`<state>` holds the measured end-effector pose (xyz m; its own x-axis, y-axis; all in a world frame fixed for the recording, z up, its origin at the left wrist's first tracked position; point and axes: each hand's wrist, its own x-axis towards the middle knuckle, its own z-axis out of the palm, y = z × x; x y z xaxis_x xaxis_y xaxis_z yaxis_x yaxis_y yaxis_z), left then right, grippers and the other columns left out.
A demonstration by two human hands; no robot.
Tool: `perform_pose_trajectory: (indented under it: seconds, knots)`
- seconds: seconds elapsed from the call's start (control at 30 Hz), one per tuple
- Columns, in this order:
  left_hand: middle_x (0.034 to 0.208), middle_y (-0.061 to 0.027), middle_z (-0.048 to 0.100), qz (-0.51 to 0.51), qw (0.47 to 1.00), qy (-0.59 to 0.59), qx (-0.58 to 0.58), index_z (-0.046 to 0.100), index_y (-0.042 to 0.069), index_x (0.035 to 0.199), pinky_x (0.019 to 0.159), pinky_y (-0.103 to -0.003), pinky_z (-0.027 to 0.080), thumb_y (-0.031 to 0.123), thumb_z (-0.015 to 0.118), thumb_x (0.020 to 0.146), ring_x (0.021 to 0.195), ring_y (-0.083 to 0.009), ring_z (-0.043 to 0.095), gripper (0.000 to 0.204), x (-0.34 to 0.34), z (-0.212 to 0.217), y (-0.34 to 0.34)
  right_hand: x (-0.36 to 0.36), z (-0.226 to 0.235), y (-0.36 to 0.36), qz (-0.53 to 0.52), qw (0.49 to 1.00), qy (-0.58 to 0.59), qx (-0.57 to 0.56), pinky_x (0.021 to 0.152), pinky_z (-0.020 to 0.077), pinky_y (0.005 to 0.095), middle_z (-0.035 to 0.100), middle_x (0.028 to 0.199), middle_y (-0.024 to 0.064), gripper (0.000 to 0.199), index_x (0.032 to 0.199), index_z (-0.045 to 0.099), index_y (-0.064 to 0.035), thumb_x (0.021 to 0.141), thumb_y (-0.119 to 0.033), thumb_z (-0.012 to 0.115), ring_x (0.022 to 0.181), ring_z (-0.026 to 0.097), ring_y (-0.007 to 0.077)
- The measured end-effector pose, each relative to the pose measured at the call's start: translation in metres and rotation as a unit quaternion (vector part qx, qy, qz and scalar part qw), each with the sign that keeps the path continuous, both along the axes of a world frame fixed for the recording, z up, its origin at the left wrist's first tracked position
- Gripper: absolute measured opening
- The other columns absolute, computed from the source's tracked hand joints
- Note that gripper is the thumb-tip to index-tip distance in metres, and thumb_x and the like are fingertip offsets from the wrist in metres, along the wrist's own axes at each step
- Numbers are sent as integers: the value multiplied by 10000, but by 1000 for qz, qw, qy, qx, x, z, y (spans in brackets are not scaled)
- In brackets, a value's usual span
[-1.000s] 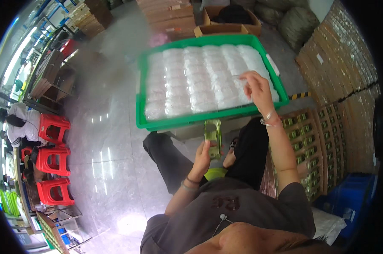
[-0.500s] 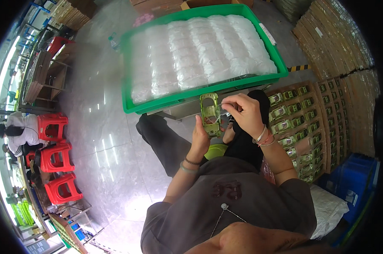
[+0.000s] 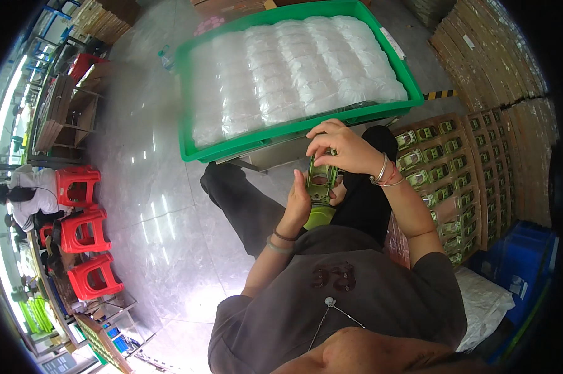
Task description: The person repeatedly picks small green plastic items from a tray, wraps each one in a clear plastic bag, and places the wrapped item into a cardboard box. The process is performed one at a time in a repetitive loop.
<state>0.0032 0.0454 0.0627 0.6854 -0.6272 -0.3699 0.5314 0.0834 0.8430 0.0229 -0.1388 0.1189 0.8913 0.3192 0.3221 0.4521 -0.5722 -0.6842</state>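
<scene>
Evidently both hands are busy with one piece, a glossy, yellowish-green shell (image 3: 319, 191) held upright between them above the gap between the knees. The left hand (image 3: 299, 202) grips it along its left side, thumb raised against the edge; the right hand (image 3: 350, 149) bends its fingers over the upper end, and whether it also pinches something small cannot be told. The shell is long and narrow, shiny like plated or tinted plastic, with cut-out openings that leave a frame-like outline and bright glints along its rim; its top is hidden behind the fingers. Just below it shows a rounded lime-green object (image 3: 319, 215). Beyond the hands lies a green tray (image 3: 244, 151) filled with rows of white wrapped bundles (image 3: 288, 68). To the right, similar green pieces (image 3: 436, 153) sit in rows on a brown board (image 3: 444, 212). Red stools (image 3: 85, 230) stand well apart, leftward.
</scene>
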Motion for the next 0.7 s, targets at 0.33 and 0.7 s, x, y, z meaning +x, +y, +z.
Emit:
perform_pose_trajectory:
  seconds: [0.33, 0.7]
  knots:
    - [935, -161, 655, 39, 998, -7, -41, 565, -40, 1068, 679, -301, 536, 581, 121, 971, 727, -209, 649, 769, 3, 7, 0, -21, -8, 30, -193, 971, -142, -21, 867, 449, 372, 640, 851, 61, 170, 940, 665, -61, 772, -35, 649, 968, 576, 269]
    - [932, -165, 643, 41, 999, -3, -23, 516, -27, 1138, 712, -314, 517, 560, 121, 977, 749, -213, 649, 726, -2, 7, -1, -16, -15, 14, -181, 981, -71, 16, 908, 413, 387, 639, 787, 50, 136, 900, 682, -62, 768, -80, 651, 1017, 554, 254]
